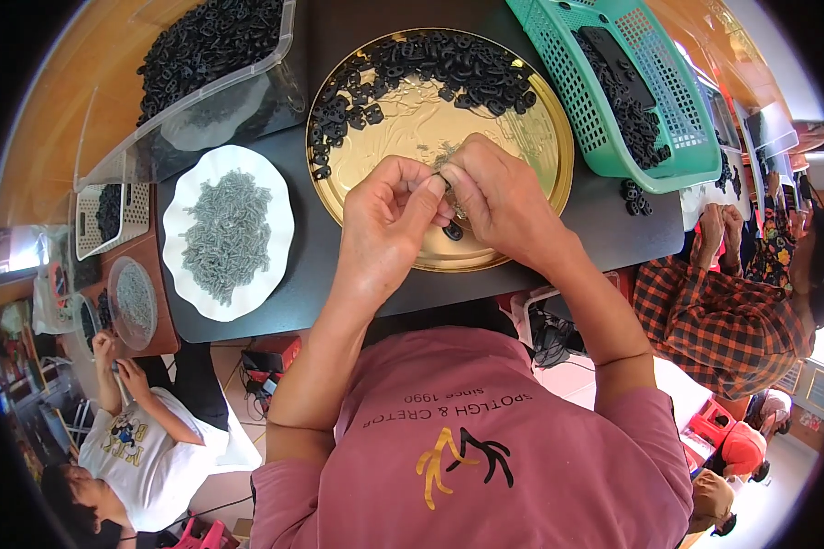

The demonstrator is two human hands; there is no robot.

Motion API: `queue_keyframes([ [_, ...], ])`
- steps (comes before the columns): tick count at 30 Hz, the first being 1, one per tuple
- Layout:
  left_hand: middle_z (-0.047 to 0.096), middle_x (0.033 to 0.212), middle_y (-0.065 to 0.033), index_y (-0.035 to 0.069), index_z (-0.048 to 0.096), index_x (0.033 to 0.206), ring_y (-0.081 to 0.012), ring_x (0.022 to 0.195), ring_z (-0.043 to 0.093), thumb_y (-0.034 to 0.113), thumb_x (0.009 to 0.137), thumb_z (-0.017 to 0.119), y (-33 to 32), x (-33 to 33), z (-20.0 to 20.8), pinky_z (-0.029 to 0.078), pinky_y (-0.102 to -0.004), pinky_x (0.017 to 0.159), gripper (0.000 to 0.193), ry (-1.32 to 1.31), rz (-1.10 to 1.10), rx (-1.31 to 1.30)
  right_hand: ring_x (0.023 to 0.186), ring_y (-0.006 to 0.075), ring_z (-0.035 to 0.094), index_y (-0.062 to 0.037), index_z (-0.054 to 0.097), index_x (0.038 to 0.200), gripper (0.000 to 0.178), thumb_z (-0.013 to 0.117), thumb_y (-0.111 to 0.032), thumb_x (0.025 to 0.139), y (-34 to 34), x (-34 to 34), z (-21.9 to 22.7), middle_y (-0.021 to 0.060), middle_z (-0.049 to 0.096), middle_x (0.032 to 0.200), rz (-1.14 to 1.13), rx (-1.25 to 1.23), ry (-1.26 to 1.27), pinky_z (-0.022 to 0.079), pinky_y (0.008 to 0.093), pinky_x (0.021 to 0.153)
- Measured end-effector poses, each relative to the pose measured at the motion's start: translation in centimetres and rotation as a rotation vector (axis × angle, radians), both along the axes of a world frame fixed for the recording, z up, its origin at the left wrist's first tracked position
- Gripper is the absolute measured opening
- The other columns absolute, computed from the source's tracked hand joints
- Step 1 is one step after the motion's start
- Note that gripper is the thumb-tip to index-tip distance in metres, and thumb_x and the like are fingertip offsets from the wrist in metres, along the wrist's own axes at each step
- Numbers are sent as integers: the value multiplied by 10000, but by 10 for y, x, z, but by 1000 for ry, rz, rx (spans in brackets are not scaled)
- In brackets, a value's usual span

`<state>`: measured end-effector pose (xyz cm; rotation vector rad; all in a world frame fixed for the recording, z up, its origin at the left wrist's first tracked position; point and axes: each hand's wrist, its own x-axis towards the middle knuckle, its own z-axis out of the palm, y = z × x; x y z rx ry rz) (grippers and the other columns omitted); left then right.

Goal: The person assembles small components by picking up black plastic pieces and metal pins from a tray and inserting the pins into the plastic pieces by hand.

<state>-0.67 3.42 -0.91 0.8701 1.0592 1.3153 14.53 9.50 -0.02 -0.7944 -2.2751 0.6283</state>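
Note:
Over a round gold tray [366,156], my two hands meet fingertip to fingertip. My left hand [394,215] is closed in a pinch on a small black plastic part [444,180], mostly covered by the fingers. Against it, my right hand [508,197] is closed too, thumb and forefinger pressed together; what its fingertips grip is hidden. A few small grey pieces [446,152] show by the right fingers. Just below the hands a loose black part [452,231] lies on the tray. Many more black parts [467,69] are heaped along the tray's far edge.
A scalloped white plate [282,197] of small grey screw-like pieces [227,236] stands left of the tray. Behind it is a clear bin [288,55] of black parts. A green basket [581,114] stands at right. Other people work at both sides, one in a checked shirt [723,329].

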Motion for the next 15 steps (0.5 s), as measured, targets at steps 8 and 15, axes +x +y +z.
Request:
queue_keyframes([
  [8,632,775,-54,-11,574,963,-101,706,607,110,942,577,-3,-12,1,494,-222,673,123,-55,-56,-39,722,368,577,-12,565,920,141,574,-153,915,5,11,13,171,563,805,-50,-355,45,461,411,663],
  [15,626,763,-46,-9,577,955,-88,702,590,119,944,568,-3,-13,1,484,-223,673,129,-56,-95,-38,721,312,601,-45,580,912,134,663,-116,833,9,17,18,115,564,818,91,-64,-2,482,387,618],
])
